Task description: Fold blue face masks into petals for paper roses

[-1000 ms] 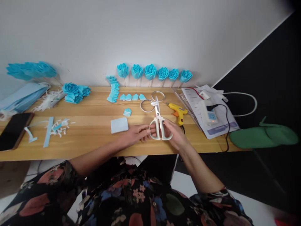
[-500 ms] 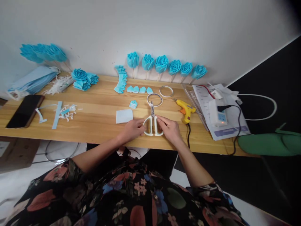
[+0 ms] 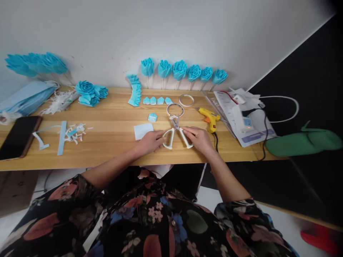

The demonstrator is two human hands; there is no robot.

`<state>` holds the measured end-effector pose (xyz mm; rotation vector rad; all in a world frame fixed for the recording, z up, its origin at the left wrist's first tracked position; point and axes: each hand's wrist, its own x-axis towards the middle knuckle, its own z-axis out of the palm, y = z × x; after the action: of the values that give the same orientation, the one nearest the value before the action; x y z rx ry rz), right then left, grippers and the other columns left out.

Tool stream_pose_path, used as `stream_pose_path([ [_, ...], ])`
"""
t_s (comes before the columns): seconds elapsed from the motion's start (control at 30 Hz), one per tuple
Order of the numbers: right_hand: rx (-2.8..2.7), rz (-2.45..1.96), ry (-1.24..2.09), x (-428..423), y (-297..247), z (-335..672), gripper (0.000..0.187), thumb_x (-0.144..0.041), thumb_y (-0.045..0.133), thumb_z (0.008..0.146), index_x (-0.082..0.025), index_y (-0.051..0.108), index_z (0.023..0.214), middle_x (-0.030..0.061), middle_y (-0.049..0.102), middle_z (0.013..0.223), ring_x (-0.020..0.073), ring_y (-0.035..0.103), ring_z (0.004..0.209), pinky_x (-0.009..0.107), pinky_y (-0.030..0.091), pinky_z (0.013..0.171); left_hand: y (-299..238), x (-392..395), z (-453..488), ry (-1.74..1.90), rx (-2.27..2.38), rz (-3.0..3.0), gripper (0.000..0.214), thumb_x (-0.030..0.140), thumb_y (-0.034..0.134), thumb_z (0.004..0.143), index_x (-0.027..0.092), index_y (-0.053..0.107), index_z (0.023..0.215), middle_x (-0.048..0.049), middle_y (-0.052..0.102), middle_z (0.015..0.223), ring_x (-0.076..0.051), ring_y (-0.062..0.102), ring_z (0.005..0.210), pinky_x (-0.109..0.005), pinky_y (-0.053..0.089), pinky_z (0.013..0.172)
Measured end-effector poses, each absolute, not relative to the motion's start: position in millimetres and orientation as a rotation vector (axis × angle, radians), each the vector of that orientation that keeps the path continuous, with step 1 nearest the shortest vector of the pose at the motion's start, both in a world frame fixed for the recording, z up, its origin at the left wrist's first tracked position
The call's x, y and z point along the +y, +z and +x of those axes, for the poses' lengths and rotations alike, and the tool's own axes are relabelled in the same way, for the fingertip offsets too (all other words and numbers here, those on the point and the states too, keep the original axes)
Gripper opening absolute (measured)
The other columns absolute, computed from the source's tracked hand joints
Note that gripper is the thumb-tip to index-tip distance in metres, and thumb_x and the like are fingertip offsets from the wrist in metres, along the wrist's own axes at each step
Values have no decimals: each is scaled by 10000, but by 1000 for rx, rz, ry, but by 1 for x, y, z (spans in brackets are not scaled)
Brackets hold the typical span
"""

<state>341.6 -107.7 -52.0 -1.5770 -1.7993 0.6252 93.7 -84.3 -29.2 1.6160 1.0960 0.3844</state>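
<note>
Both hands are on a pair of white-handled scissors [image 3: 176, 124], whose blades point away from me and whose handles are spread apart. My left hand [image 3: 150, 141] is closed on the left handle loop, and my right hand [image 3: 197, 138] grips the right one. A small white bit shows at the blades, too small to make out. Just beyond the tips lies a silver ring [image 3: 175, 110], with a second ring [image 3: 186, 100] behind it. Beside my left hand is a pale blue square of fabric [image 3: 142, 130]. Above that sits a small blue folded piece [image 3: 152, 117].
Blue fabric flowers on sticks [image 3: 179, 70] lean along the wall. A yellow glue gun [image 3: 210, 119] lies right of my hands, near a power adapter [image 3: 242, 119] on papers. To the left are white scraps [image 3: 76, 134], a phone [image 3: 20, 137] and face masks [image 3: 26, 95].
The scissors' handles have been pulled wider apart and the blades have opened, with both hands still on them. The whole view has shifted slightly.
</note>
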Motion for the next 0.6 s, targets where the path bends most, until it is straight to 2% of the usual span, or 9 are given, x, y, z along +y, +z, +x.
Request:
stream_pose_path([
  [0.13,-1819,-1578,526,-105,-52,343,286,-331,562,938,-263,786,1102,64,772,1020,226,693,965,372,533,880,-26,-83,90,347,1045,1495,555,277,549,911,187,510,1458,14,613,688,-81,498,424,-188,382,404],
  [0.27,-1849,-1617,527,-101,-52,345,274,-314,583,926,-236,791,1086,73,749,985,211,680,941,344,523,850,-29,-87,79,368,928,1499,546,296,572,908,151,526,1432,25,591,672,-72,515,461,-171,415,424],
  [0.47,-1936,-1726,377,-97,-38,345,307,-327,598,927,-195,764,1149,105,726,1090,241,657,1036,372,503,915,-20,-80,47,467,901,1489,338,305,594,892,142,702,1168,5,606,665,-74,518,493,-173,429,433],
  [0.6,-1931,-1687,268,-87,-10,315,305,-319,529,967,-211,756,1139,93,733,1091,248,655,1048,370,494,915,-3,-51,28,723,991,1490,241,300,610,894,110,723,989,-3,607,646,-74,519,495,-179,427,440],
])
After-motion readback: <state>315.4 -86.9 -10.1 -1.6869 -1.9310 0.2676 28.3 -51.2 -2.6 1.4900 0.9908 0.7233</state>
